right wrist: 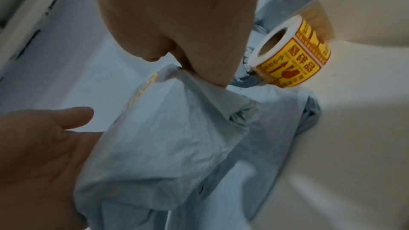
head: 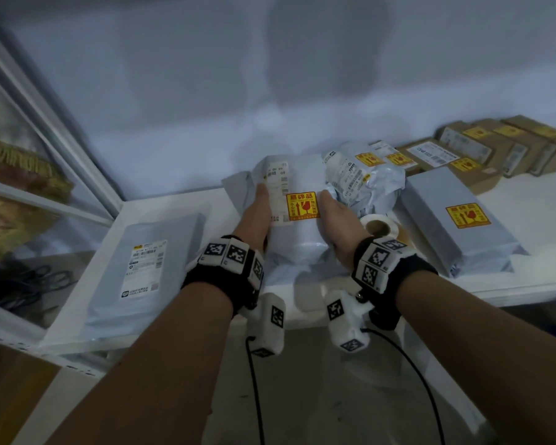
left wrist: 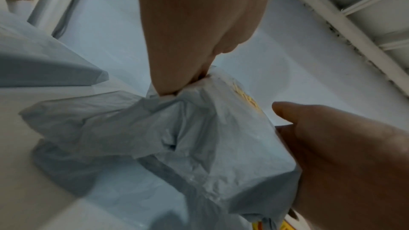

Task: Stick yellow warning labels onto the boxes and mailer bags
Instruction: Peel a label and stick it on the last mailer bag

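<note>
A grey mailer bag (head: 297, 242) is held over the white table, with a white shipping label and a yellow warning label (head: 302, 204) stuck on its top. My left hand (head: 258, 213) grips its left side, thumb on top. My right hand (head: 336, 220) grips its right side the same way. In the left wrist view my left thumb (left wrist: 199, 41) presses into the crumpled bag (left wrist: 210, 137), and the right hand (left wrist: 343, 155) shows beyond it. In the right wrist view the right thumb (right wrist: 177, 24) pinches the bag (right wrist: 166, 137). The fingers underneath are hidden.
A roll of yellow labels (head: 377, 224) (right wrist: 294, 55) stands just right of my right hand. A flat unlabelled mailer bag (head: 142, 271) lies at left. Labelled bags (head: 453, 220) (head: 363, 181) and labelled cardboard boxes (head: 482, 149) fill the right and back right. A glass panel frame (head: 61, 130) stands at left.
</note>
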Demonstrator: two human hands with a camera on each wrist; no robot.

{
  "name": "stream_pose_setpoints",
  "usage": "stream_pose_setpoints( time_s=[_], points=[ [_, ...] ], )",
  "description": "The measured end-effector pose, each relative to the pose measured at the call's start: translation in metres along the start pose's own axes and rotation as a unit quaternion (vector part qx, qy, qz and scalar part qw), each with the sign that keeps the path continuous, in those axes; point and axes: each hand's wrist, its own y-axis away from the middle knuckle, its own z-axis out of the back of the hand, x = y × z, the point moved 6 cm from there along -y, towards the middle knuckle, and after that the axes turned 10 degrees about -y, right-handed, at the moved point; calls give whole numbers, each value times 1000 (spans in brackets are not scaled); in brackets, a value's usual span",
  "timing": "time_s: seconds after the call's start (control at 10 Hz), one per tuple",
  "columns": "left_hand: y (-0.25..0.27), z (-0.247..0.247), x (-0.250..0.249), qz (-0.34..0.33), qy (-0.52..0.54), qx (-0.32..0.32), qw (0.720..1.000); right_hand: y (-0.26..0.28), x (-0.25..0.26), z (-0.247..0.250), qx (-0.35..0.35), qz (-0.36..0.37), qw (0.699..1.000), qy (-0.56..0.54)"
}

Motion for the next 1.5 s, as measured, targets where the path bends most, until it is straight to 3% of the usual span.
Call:
stream_pose_setpoints(
  time_s=[0.2, 0.5, 0.7, 0.8, 0.9, 1.2, 1.5],
  points=[
    [17, -29, -9, 2, 17, 14, 1000, 11, 7, 30, 11, -12, 999, -29],
    [35, -93, -36, -14, -10, 74, 997, 31, 24, 91, -34, -15, 999, -39],
    [46, -144, -49, -33, -60, 118, 991, 37, 25, 156, -85, -17, 996, -24],
    [79, -188, -63, -42, -1, 152, 987, 48, 28, 191, -94, -23, 994, -47],
    [95, -223, -66, -53, -31, 168, 984, 51, 25, 225, -124, -26, 991, -45],
    [83, -280, -64, -55, 14, 220, 974, 51, 22, 289, -158, -17, 987, -16],
    [67, -340, -50, -26, 12, 231, 973, 51, 7, 347, -253, -37, 966, -38]
  ],
)
